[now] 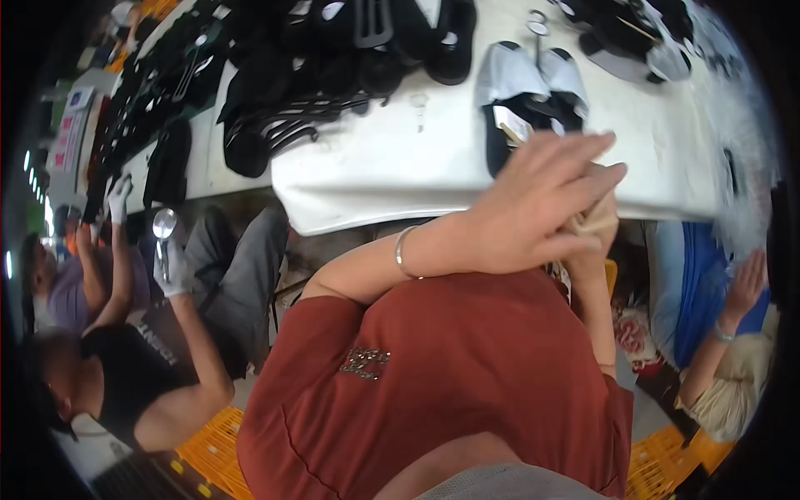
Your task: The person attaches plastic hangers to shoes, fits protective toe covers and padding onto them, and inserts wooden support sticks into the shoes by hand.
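My left hand (542, 196), with a silver bangle at its wrist, reaches across in front of my chest. Its fingers are stretched out and apart, slightly blurred, and I see nothing held in them. Behind it is my right hand (602, 223), mostly covered, so its fingers and anything in them cannot be made out. The two hands overlap and seem to touch. Just beyond them, on the white table (358, 187), lie black items with white wrapped ends (507, 71) and a thin light-brown stick (511, 133) over a label.
Black utensils (279, 125) and a slotted turner (372, 25) crowd the table's far side. Clear plastic bags (733, 92) hang over the right end. A gloved co-worker at left holds up a shiny spoon (164, 223). Another person's hand (747, 282) is at right. Yellow crates (217, 450) stand below.
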`<state>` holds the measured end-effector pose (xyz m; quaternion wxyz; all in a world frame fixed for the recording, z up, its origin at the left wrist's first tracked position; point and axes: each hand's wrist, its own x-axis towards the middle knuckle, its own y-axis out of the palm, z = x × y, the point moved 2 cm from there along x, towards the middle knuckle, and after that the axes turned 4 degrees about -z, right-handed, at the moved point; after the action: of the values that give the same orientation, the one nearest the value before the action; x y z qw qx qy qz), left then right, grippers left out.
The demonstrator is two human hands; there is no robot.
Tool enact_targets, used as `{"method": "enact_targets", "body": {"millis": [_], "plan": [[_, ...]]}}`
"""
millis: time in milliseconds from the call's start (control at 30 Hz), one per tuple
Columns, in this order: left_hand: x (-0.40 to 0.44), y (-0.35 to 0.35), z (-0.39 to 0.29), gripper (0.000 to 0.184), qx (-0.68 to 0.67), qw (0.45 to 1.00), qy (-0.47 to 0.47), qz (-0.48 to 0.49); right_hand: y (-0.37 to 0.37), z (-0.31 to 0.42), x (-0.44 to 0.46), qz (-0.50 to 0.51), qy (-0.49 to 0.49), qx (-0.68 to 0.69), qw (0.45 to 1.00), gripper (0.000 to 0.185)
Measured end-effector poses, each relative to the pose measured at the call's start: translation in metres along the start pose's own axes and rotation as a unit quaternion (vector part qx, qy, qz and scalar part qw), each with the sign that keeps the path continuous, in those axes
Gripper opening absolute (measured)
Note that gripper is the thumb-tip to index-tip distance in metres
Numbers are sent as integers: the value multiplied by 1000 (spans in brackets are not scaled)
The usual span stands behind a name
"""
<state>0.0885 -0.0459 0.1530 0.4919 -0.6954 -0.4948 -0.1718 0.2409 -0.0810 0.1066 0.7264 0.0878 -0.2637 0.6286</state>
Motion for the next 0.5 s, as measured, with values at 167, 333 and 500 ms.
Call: {"method": "enact_targets", "body": {"millis": [167,333,500], "plan": [[-21,-7,6,91,-94,988,-105,67,-4,3,8,-28,123,181,975,8],[-39,-4,21,50,-73,973,-160,149,-23,-7,10,-107,120,328,931,14],[-39,14,17,19,-124,956,-185,190,-65,-8,-19,-150,158,275,937,24]]}}
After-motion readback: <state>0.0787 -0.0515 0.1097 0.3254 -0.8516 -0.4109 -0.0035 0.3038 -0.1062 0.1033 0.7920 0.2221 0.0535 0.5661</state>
